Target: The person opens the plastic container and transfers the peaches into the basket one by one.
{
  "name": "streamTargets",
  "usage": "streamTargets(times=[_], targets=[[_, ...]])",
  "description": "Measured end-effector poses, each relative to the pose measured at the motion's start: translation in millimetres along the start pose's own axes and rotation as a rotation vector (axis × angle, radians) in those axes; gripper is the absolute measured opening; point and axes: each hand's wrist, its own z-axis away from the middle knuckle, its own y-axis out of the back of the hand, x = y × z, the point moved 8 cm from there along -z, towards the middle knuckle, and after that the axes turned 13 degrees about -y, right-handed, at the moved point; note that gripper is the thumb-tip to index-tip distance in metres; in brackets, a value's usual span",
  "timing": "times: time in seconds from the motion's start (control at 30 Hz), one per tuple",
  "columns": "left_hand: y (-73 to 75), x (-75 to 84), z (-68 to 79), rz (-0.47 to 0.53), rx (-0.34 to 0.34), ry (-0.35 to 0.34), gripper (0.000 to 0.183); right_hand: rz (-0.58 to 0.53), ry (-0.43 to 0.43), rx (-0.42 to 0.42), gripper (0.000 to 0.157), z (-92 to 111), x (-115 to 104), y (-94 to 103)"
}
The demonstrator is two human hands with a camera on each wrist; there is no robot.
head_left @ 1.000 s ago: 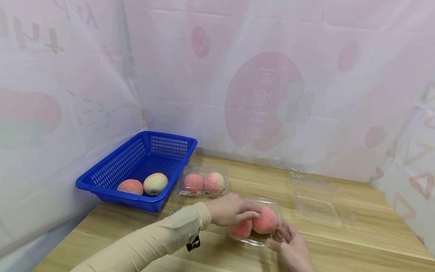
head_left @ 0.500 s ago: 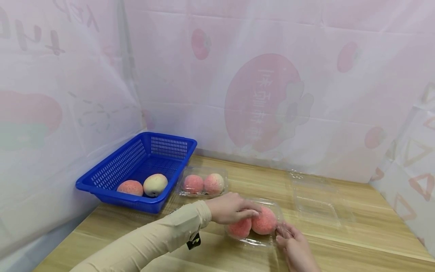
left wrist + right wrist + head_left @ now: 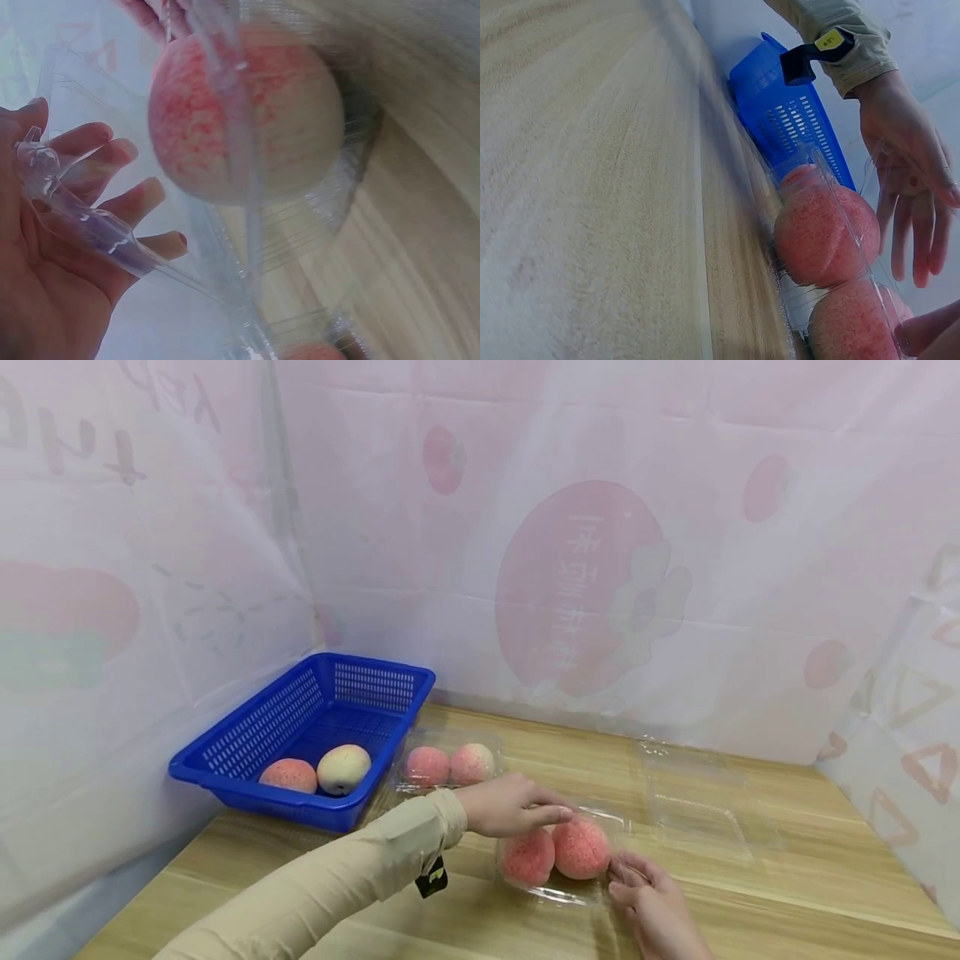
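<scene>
My left hand [image 3: 506, 807] has edged up the frame, fingers straight and spread, gripping nothing; my right hand [image 3: 651, 900] pinches the rim of the clear box [image 3: 564, 896] at lower centre, two peaches [image 3: 581, 848] inside. Its thin plastic should be light, bendy, slippery: best held by its corners. Wooden bench [image 3: 795, 893], pink-printed sheeting [image 3: 375, 510] behind.

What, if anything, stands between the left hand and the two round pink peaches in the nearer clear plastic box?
The clear plastic box's thin transparent lid does: it lies on the left hand's palm side, between it and the peaches. Nothing else visible does.
</scene>
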Motion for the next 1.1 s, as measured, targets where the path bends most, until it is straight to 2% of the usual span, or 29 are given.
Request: streamTargets(times=[0.37, 0.6, 0.77, 1.0, 1.1], targets=[[12.7, -10.0, -6.1, 0.092, -0.014, 0.091, 0.049, -0.023, -0.013, -0.014, 0.065, -1, 2, 4.3], [20.6, -18.8, -12.9, 0.161, -0.003, 0.123, 0.045, -0.009, -0.028, 0.012, 0.063, 0, 3, 7.7], [21.1, -23.3, -16.7, 0.245, -0.005, 0.131, 0.045, -0.010, -0.038, 0.042, 0.062, -1, 5, 11.4], [19.5, -26.5, -20.7, 0.433, -0.014, 0.127, 0.039, -0.012, -0.041, 0.058, 0.061, -3, 6, 14.6], [19.6, -28.4, -23.1, 0.452, -0.035, 0.123, 0.042, -0.022, -0.043, 0.064, 0.060, -4, 6, 15.2]])
